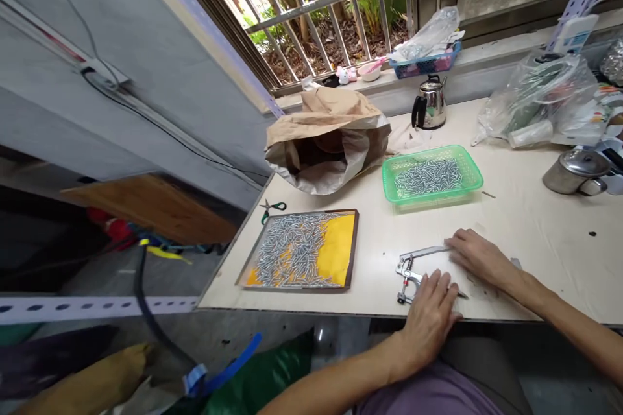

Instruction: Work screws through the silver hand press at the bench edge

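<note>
A metal hand tool (407, 271) with a long handle, a spring and a small knob lies on the pale table (374, 233). My left hand (431, 312) rests over its lower part at the table's front edge, fingers spread and palm down. On the upper handle's far end lie the fingertips of my right hand (477, 258), its fingers extended. A thin pointed piece (461, 295) shows just right of my left fingers. Left of the tool, a shallow tray (354, 249) with a yellow base holds many small silvery metal pieces (292, 249).
A green basket (433, 197) of similar metal pieces (431, 176) stands behind the tool. Further back are an open brown paper bag (335, 110), a kettle (431, 104) and plastic bags (540, 97). Green-handled scissors (272, 209) lie behind the tray; a metal pot (574, 172) stands right.
</note>
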The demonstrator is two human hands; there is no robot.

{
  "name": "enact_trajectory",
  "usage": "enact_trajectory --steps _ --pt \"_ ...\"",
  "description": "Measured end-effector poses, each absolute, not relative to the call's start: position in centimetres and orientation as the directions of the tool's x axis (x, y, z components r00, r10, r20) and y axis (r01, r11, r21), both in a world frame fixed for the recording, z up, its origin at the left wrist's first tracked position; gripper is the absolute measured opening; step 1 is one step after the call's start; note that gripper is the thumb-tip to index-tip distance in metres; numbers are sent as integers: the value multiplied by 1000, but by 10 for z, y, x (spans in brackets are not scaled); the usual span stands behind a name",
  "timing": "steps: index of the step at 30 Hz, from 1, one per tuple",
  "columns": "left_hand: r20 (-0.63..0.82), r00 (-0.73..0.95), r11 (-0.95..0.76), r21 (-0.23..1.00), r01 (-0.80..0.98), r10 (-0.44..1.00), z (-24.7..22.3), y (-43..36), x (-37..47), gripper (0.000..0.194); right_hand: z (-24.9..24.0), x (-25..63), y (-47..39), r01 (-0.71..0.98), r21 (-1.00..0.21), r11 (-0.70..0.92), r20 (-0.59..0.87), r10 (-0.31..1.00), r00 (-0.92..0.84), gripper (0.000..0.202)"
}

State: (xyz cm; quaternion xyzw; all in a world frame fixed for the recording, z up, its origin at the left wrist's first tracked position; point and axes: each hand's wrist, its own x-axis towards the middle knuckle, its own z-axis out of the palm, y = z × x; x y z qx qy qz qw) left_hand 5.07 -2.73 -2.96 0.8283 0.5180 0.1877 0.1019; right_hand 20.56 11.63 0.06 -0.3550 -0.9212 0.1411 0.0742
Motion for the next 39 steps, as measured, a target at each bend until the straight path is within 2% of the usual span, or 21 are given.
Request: enact_trajectory --steps 4,7,9,11,14,16,18,20,23,25,27,29,31,33,35,36,39 --pt "184 377 -417 501 759 908 -28 -30 51 43 17 185 126 714 -195 672 1 729 -685 19" --pt "173 360 -393 553 735 917 -23 -27 48 49 31 166 120 731 -129 671 -13 735 -677 18" --pt "174 379 -408 561 720 909 -16 -30 46 54 35 152 108 608 -165 777 -6 615 -788 19" --pt "208 434 -470 556 685 877 -6 -40 42 51 36 138 93 394 -237 888 7 407 -913 17" --pt "370 481 -607 488 627 795 12 -60 28 31 32 123 75 188 -248 950 -1 194 -981 13" --pt "483 409 -614 415 672 774 22 -69 8 21 28 117 71 118 -206 972 7 122 -993 15" --pt "522 262 -493 372 786 811 28 -70 -24 18 20 113 71 75 -140 987 43 82 -996 19" --pt "484 85 -280 348 895 871 29 -65 -64 19 7 107 72 36 -62 997 106 43 -993 22" --pt "413 -144 26 277 960 899 25 -50 -128 20 -12 96 72 8 19 1000 234 4 -972 28" --pt "352 -248 182 212 960 903 22 -39 -161 19 -13 91 74 49 -7 999 345 48 -938 32" --pt "262 -319 285 159 945 911 19 -28 -182 17 1 92 86 107 -93 990 466 139 -874 32" --pt "161 -348 329 129 935 924 15 -19 -192 17 27 99 110 161 -181 970 567 237 -789 26" --pt "69 -363 353 123 928 929 12 -10 -194 17 53 110 142 284 -231 931 603 366 -709 24" --pt "14 -386 380 134 915 923 9 -3 -193 16 72 124 170 501 -180 846 606 497 -621 37" --pt "-4 -410 405 158 900 912 8 3 -193 14 75 140 183 633 -124 764 573 576 -583 54" --pt "-4 -418 412 175 894 909 8 5 -193 13 72 147 182 641 -133 756 545 596 -590 57" --pt "1 -438 425 244 872 899 11 9 -196 14 43 170 158 547 -306 779 468 624 -626 47"
